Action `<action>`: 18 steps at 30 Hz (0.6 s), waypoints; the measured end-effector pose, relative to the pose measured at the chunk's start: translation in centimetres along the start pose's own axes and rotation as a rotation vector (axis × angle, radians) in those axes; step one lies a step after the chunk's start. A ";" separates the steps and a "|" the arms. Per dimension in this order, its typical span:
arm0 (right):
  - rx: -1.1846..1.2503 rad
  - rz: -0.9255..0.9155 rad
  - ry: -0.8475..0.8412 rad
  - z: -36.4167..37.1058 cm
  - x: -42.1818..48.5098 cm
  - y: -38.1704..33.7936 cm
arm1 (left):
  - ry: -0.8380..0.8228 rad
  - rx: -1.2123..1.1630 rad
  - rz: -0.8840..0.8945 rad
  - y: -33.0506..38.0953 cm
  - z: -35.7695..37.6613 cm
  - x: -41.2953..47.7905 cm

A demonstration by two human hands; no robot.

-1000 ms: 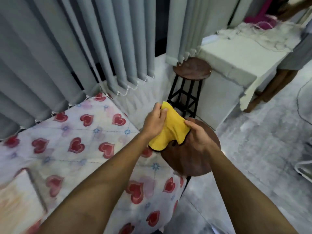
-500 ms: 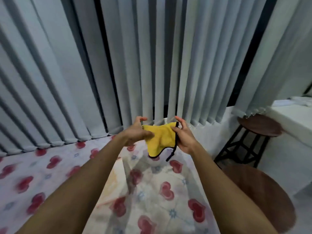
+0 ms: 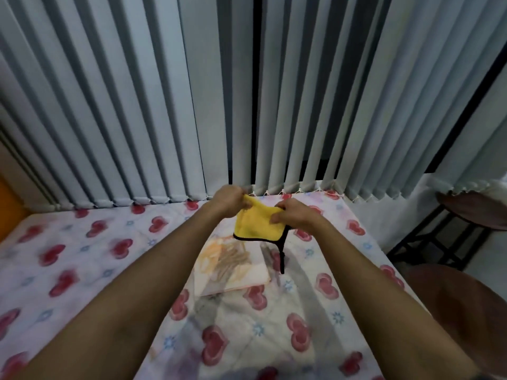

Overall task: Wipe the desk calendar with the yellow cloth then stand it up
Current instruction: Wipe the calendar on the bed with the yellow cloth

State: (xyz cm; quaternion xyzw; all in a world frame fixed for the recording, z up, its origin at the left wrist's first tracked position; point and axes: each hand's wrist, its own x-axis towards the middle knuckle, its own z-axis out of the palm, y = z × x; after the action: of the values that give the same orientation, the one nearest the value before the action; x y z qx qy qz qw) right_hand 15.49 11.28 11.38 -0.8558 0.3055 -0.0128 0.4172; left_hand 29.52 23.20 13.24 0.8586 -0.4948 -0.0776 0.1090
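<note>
Two grips on one yellow cloth.

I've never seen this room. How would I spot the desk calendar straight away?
Start at the table covered in a red-heart cloth, in front of the grey vertical blinds. Near its middle, just below the yellow cloth held up in both hands, the desk calendar lies flat. It is the only pale card there, with a faint orange drawing.

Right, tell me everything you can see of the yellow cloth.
The small yellow fleecy cloth has dark piping along its edge and a black loop or strap dangling from its lower right corner. It is held spread in the air, the left hand pinching its upper left corner and the right hand its upper right edge. It hangs above the flat-lying desk calendar, apparently not touching it.
</note>
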 end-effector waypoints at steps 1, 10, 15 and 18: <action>-0.103 0.003 0.017 0.4 0.2 -0.3 | 0.016 -0.038 0.017 -0.6 0.1 -0.2; 0.300 -0.274 -0.187 5.1 2.0 2.6 | 0.145 -0.298 0.142 -2.2 2.4 -0.7; 0.252 0.027 -0.297 6.9 4.7 4.6 | 0.098 -0.307 -0.118 -7.1 6.6 -3.6; 0.154 0.154 -0.216 7.3 6.6 5.5 | -0.033 -0.230 -0.374 -11.2 10.9 -6.9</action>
State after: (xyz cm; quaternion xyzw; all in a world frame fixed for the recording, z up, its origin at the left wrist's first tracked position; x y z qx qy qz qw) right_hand 20.08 10.34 1.17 -0.7918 0.3217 0.0879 0.5117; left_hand 32.79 33.42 -0.01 0.9160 -0.3166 -0.1664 0.1818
